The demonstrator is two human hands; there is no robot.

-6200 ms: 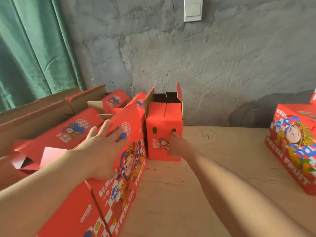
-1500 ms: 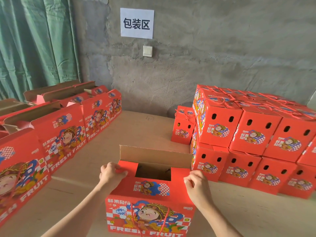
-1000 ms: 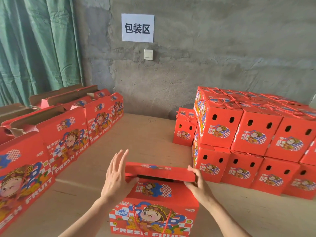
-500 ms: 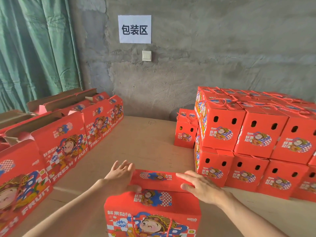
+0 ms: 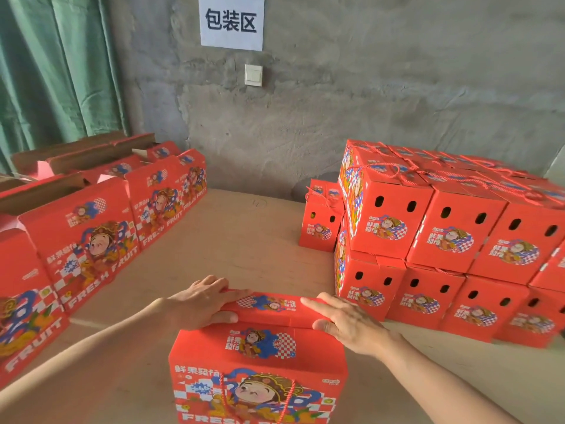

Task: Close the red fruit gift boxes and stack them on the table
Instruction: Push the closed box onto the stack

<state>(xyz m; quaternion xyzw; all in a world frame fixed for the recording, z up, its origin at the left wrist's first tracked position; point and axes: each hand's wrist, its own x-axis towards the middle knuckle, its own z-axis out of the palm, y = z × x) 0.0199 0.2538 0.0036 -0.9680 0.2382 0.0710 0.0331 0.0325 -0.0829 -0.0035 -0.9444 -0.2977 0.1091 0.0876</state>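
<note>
A red fruit gift box (image 5: 260, 362) with a cartoon figure and "FRESH FRUIT" print stands on the wooden table (image 5: 244, 234) right in front of me. Its far top flap (image 5: 269, 307) lies folded down over the top. My left hand (image 5: 201, 301) rests flat on the flap's left end, fingers spread. My right hand (image 5: 345, 322) presses flat on the flap's right end. A stack of closed red boxes (image 5: 443, 234), two layers high, fills the right side of the table.
A row of open red boxes (image 5: 91, 234) with raised flaps lines the table's left side. One small closed box (image 5: 319, 221) stands behind the stack. A grey wall with a paper sign (image 5: 231, 21) and a green curtain (image 5: 55, 68) lie beyond.
The box's far flap was upright, then came down over the top. Both hands have moved from the box's sides onto the flap and now lie flat on it.
</note>
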